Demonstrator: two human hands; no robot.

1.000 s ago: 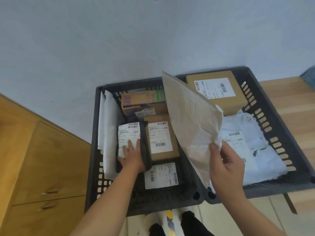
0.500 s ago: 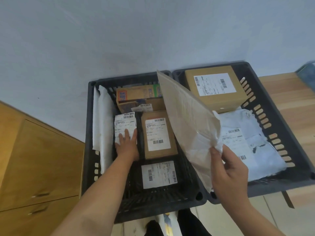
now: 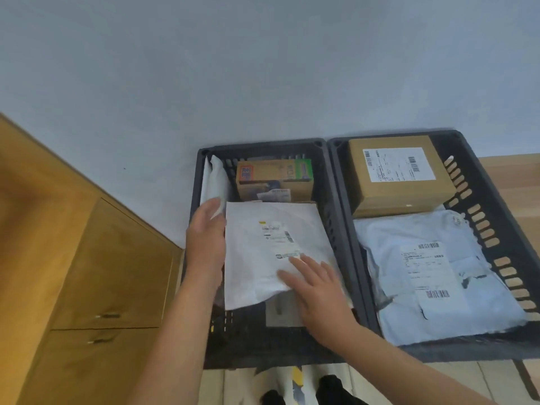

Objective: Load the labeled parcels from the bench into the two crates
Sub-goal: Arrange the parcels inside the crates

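The right hand [image 3: 318,296] lies flat, fingers spread, on the near edge of a white mailer [image 3: 271,252]; the left hand [image 3: 206,238], fingers loosely curled, touches the mailer's left edge; neither grips it. Two dark crates sit side by side; the mailer lies between the hands in the left crate [image 3: 263,346]; the right crate [image 3: 496,206] holds one cardboard box [image 3: 400,176] and one pale bag [image 3: 432,276].

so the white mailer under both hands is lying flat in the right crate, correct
Not quite. The head view shows the white mailer, with the left hand and right hand on it, lying flat in the left crate, not the right crate.
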